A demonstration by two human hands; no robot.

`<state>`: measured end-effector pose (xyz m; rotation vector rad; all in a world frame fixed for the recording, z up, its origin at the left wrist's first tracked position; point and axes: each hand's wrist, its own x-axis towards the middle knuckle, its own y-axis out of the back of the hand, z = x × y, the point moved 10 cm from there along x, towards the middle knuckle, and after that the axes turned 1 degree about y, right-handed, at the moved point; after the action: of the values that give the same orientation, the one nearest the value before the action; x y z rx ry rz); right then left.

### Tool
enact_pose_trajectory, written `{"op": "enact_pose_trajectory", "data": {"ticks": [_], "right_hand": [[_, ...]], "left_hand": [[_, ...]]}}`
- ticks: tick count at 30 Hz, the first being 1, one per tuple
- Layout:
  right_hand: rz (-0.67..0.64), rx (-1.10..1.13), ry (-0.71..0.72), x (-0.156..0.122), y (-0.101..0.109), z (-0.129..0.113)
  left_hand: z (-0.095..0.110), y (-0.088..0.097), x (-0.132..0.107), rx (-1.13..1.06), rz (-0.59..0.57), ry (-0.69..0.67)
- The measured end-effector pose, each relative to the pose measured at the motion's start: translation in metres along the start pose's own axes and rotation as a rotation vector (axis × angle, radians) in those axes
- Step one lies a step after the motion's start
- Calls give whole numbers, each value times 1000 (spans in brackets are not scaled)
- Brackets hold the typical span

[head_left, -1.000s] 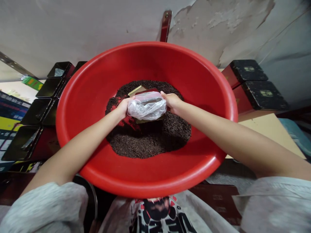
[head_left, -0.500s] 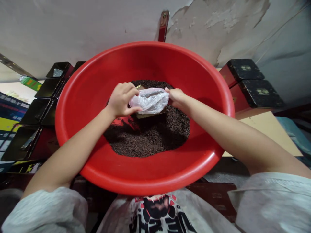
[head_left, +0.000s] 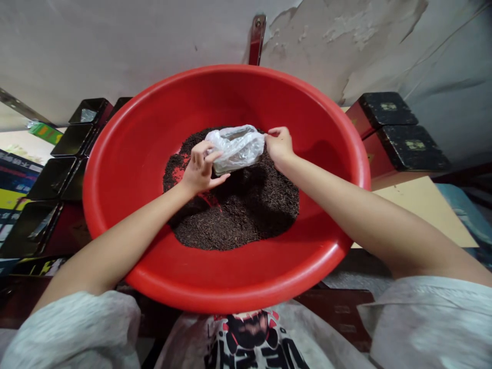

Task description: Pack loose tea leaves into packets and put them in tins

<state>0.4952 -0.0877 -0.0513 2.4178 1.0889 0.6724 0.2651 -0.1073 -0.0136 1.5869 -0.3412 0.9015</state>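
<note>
A clear plastic bag (head_left: 246, 148) lies over the mouth of a small box-like container (head_left: 226, 165), mostly hidden beneath it. Both rest among dark, loose tea-like leaves (head_left: 230, 220) inside a big red basin (head_left: 238, 284). At the bag's left end is my left hand (head_left: 202, 166), its bent fingers touching the plastic and its thumb stretched out apart along the near side. My right hand (head_left: 280, 146) pinches the bag's right edge between thumb and fingertips.
Several open dark tins (head_left: 57, 177) stand in rows left of the basin. To the right are two red tins with black lids (head_left: 411, 148), beside a tan board (head_left: 423, 210). A peeling wall (head_left: 326, 46) rises behind.
The bag and container have shifted slightly away from me. Plastic now covers more of the container's near side. My left hand has moved right and lower, its thumb and fingers spread.
</note>
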Motion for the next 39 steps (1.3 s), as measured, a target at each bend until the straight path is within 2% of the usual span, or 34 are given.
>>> {"op": "enact_pose_trajectory", "data": {"ticks": [2, 3, 5, 8, 12, 17, 20, 24, 27, 29, 33, 36, 39], "right_hand": [[52, -4, 83, -7, 12, -21], [30, -9, 179, -11, 14, -38], [-101, -46, 395, -23, 6, -70], [-327, -116, 533, -37, -8, -89], [-513, -155, 552, -40, -10, -90], [-397, -215, 404, -27, 7, -84], [-415, -210, 366, -27, 2, -82], [-402, -208, 409, -30, -1, -83], [-369, -303, 434, -36, -4, -81], [-371, -332, 442, -41, -10, -78], [-263, -227, 340, -39, -9, -65], [-202, -114, 221, -36, -8, -49], [-282, -11, 97, -39, -21, -32]], "left_hand": [[-19, 1, -1, -13, 58, 147], [-26, 0, -1, -31, 61, 207], [-37, -4, 0, -93, 32, 301], [-46, -10, 0, -207, -35, 392], [-53, -9, -1, -262, -51, 508], [-54, -7, 5, -242, -121, 589], [-52, -5, 13, -203, -142, 539], [-47, -5, 15, -75, -165, 383], [-35, -21, 6, 47, -310, 182], [-30, -34, -3, 102, -424, 106], [-38, -48, -11, 195, -536, 134], [-40, -58, -14, 203, -619, 96], [-43, -64, -18, 195, -662, 85]]}}
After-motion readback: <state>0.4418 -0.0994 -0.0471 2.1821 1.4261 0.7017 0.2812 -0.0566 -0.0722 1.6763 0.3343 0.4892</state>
